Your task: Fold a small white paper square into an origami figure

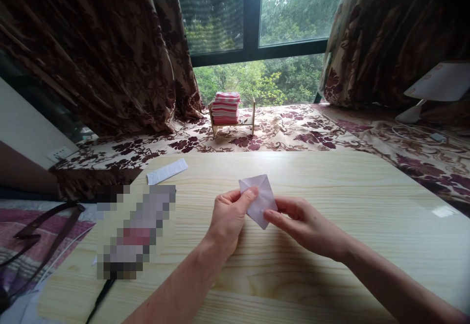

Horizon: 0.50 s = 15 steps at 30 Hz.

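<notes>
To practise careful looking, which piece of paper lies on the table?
The long strip, flat on the table; the creased square is in left hand and right hand.

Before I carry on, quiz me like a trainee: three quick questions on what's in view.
1. True or false: the left hand and the right hand both touch the small pale lilac paper square.

2. What lies near the far left corner of the pale wood-grain table?
A) a green glass bottle
B) a narrow white strip with faint markings
C) a yellow metal ruler

3. Fill in: the white-shaded lamp stands to the ____ of the folded pink-and-white cloths.

Key: 1 true; 2 B; 3 right
</notes>
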Each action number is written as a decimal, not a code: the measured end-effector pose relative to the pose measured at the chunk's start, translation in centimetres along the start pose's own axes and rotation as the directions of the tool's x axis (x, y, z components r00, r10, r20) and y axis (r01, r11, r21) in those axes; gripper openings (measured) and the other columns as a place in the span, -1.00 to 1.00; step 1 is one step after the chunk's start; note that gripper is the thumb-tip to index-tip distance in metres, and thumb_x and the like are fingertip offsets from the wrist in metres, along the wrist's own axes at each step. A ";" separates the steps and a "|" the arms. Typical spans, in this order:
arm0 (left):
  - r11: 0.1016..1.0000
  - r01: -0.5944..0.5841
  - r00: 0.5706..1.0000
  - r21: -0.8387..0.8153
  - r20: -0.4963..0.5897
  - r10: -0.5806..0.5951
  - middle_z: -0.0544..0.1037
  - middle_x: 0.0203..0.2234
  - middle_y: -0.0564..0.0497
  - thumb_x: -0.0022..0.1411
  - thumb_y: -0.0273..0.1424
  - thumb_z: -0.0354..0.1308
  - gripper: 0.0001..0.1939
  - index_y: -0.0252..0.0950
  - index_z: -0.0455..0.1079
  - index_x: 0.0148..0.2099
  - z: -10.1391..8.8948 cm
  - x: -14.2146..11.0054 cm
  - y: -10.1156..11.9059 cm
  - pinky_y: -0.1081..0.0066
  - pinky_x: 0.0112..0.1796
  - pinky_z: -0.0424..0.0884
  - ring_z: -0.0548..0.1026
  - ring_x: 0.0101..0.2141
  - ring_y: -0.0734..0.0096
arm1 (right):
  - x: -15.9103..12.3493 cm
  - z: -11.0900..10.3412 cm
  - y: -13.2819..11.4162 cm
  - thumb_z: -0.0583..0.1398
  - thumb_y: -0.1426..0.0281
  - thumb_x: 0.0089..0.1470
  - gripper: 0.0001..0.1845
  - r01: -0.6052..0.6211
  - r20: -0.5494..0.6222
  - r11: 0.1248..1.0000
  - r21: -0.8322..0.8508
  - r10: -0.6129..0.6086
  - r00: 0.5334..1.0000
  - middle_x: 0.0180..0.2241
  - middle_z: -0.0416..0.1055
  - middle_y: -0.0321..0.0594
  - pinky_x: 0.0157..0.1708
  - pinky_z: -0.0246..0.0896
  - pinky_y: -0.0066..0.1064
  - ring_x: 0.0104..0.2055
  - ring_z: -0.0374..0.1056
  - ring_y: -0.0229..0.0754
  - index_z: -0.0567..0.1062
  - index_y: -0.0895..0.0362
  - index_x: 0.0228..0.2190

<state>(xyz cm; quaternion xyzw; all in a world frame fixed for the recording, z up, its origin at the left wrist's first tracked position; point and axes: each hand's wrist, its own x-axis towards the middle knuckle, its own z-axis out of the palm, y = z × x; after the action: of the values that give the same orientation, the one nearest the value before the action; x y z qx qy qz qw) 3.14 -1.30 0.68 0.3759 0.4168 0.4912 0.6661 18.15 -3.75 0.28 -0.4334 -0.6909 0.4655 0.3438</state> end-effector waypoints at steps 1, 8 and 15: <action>1.000 -0.007 1.000 -0.021 -0.020 0.006 0.47 -0.67 0.04 -0.11 -0.32 0.32 -0.79 -0.40 0.51 -0.51 0.0 0.0 0.1 0.49 -0.49 0.20 0.32 -0.57 0.52 | 0.0 0.0 -0.1 0.08 0.20 0.13 -0.68 0.001 0.008 1.000 -0.004 -0.001 1.000 -0.41 0.39 -0.22 -0.37 0.21 -0.45 -0.35 0.28 -0.19 0.46 0.19 -0.39; 0.976 -0.056 0.980 -0.209 -0.196 0.014 0.44 -0.62 0.10 -0.18 -0.36 0.33 -0.82 -0.36 0.44 -0.56 -1.6 1.6 1.4 0.50 -0.42 0.26 0.31 -0.55 0.58 | -0.2 -1.1 -0.1 0.06 0.15 0.13 -0.63 -0.024 0.060 0.999 -0.025 0.025 0.998 -0.42 0.37 -0.21 -0.36 0.18 -0.44 -0.34 0.27 -0.17 0.45 0.19 -0.42; 0.998 -0.033 0.998 0.058 0.059 0.029 0.40 -0.63 0.07 -0.02 -0.14 0.23 -0.67 -0.36 0.46 -0.51 -1.0 0.6 0.9 0.44 -0.37 0.25 0.31 -0.52 0.51 | 0.3 -1.3 0.2 0.12 0.08 0.05 -0.59 -0.050 -0.147 0.996 0.078 0.061 0.987 -0.43 0.44 -0.21 -0.32 0.25 -0.38 -0.33 0.34 -0.12 0.50 0.18 -0.38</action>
<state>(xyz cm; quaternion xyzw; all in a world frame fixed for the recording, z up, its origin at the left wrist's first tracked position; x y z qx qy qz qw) 1.98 -0.46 1.01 0.4158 0.4055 0.4779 0.6590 19.26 -2.99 0.50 -0.4732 -0.6332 0.4665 0.3969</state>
